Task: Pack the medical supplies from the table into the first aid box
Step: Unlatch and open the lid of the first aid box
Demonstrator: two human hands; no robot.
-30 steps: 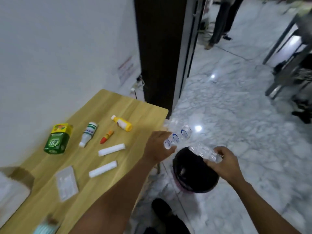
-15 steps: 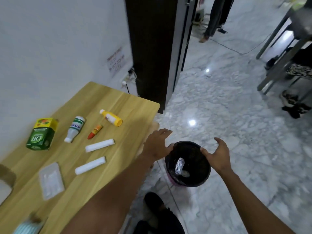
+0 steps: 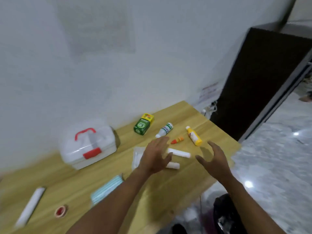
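A white first aid box (image 3: 87, 146) with a red handle and red latch stands closed against the wall on the wooden table (image 3: 70, 186). My left hand (image 3: 156, 156) hovers open over two white gauze rolls (image 3: 179, 152) and a clear packet (image 3: 137, 157). My right hand (image 3: 213, 161) is open beside it, near the table's right edge. Behind them lie a green box (image 3: 143, 126), a white bottle (image 3: 165, 130), a small orange tube (image 3: 177, 140) and a yellow bottle (image 3: 194, 135). Face masks (image 3: 105, 190), a red tape roll (image 3: 60, 211) and a long white roll (image 3: 30, 206) lie nearer me.
A black bin (image 3: 224, 215) stands on the marble floor (image 3: 273, 157) below the table's right edge. A dark door frame (image 3: 258, 78) rises at the right. The white wall (image 3: 101, 65) runs behind the table.
The blister strips left my hands into the bin. My view swung left from the bin to the table, and both empty hands moved over the supplies.
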